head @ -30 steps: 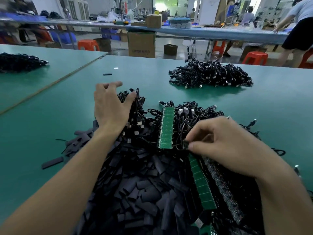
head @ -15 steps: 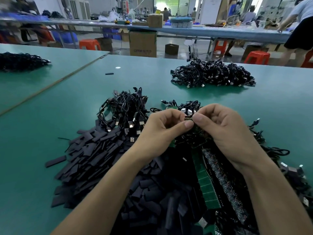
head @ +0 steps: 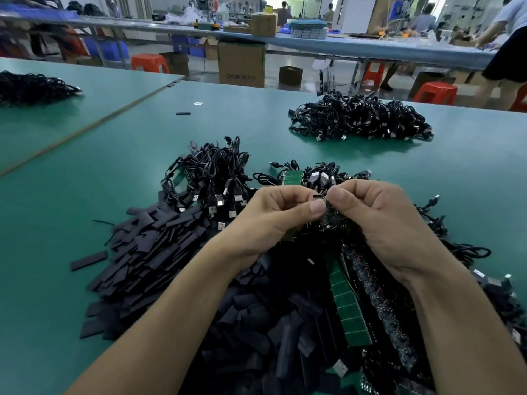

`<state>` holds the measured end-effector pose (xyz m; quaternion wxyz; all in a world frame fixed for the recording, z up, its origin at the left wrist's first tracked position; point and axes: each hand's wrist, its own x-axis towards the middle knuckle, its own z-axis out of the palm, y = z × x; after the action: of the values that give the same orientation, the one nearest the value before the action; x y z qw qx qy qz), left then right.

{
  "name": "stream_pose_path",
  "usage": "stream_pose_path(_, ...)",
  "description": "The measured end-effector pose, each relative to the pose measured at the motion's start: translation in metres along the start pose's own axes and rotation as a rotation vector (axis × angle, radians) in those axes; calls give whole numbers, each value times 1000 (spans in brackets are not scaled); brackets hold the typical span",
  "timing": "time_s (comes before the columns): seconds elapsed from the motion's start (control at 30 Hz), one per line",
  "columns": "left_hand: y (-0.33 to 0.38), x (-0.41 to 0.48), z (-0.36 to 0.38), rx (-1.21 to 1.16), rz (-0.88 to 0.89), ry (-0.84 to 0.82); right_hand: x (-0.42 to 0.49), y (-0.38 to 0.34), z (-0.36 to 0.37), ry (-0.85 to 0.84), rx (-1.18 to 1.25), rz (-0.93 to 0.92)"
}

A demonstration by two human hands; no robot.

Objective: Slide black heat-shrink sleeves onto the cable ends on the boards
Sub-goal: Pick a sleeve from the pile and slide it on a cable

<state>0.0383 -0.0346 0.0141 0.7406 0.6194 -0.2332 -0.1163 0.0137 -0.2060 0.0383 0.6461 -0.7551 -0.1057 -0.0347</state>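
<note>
left hand [head: 273,220] still beside right hand [head: 382,223]

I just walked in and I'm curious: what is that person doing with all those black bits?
A person's left hand and right hand pinch a small black piece between them, just above the green boards, probably fitting a sleeve. A heap of black sleeves lies beside the left arm; cable bundles sit behind.

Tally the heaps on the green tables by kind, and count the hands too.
Black USB cable heaps: 3
Heat-shrink sleeve heap: 1
Hands, the left hand and right hand, both pinching a small dark piece: 2
Total: 6
</note>
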Motion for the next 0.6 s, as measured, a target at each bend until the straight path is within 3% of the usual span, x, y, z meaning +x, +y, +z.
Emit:
stream_pose_path(0.17, 2, 2, 0, -64, 25, 73, 1, -1, 0, 49, 65, 38)
stream_pose_path(0.33, 2, 4, 10, -24, 232, 308, 6, -1, 6, 243, 41, 26)
stream_pose_path(0.43, 6, 2, 18, 82, 383, 477, 6, -3, 4, 416, -78, 22)
stream_pose_path(0.6, 22, -4, 8, -46, 435, 755, 0, -8, -6, 566, -288, -17)
